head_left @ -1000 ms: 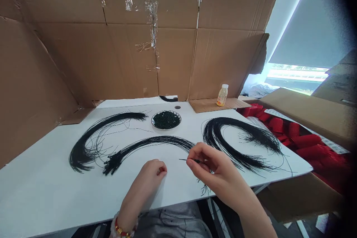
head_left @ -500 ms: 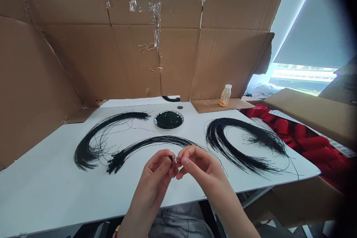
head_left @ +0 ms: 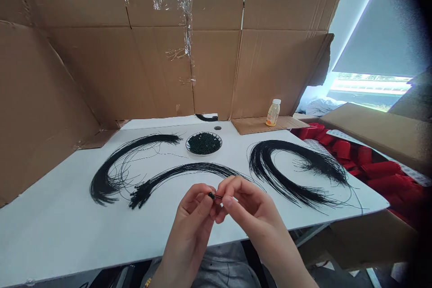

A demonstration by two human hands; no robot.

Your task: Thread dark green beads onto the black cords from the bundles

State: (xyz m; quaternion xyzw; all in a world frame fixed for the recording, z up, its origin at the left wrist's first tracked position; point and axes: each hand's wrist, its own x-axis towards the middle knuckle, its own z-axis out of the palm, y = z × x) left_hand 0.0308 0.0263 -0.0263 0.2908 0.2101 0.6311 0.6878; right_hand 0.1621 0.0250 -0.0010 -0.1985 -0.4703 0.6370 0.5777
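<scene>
Between the thumb and fingers of my left hand [head_left: 195,216] is a small dark bead [head_left: 211,195]. My right hand [head_left: 248,207] pinches thin black cord [head_left: 218,196] just to the right of the bead, and the fingertips of both hands nearly meet. Beyond the hands curves a bundle of black cords [head_left: 189,168], with dark beads or knots clustered at its left end [head_left: 140,194]. A white dish [head_left: 187,149] of small dark green beads [head_left: 204,143] stands farther back on the table.
Loose black cord bundles lie at the left [head_left: 104,182] and right [head_left: 270,166] of the white table [head_left: 60,229]. A bottle with a white cap [head_left: 273,113] stands near the cardboard wall [head_left: 151,67]. Red rolls [head_left: 381,169] fill a box at the right.
Both hands have shifted slightly right and down, the fingertips closer together. The bead and cord are still pinched. The camera view has tilted a little.
</scene>
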